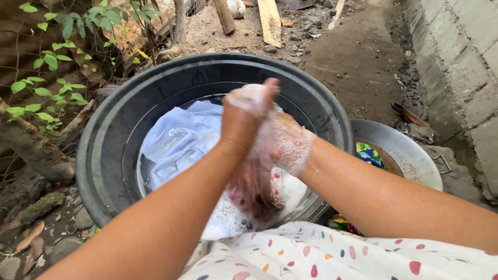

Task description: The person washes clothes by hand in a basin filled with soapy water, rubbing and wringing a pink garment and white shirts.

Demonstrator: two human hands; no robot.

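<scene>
Over a large black plastic washtub (111, 155) set on bare ground, the left hand (244, 116) and the right hand (282, 142) press together, both lathered in white suds. Between them they grip a wet, dark reddish cloth (251, 192), the fingers of each hand closed tight around it; its lower end hangs down into the foamy wash water (228, 218) at the tub's near side. A pale blue-white garment (179, 140) lies soaking in the tub, just left of the hands. To the right, touching the tub's rim, sits a metal basin (410, 150) holding a bright patterned fabric (369, 154). A spotted white skirt (332, 259) covers the person's lap below. Green leafy branches (52, 62) stand at the left.
</scene>
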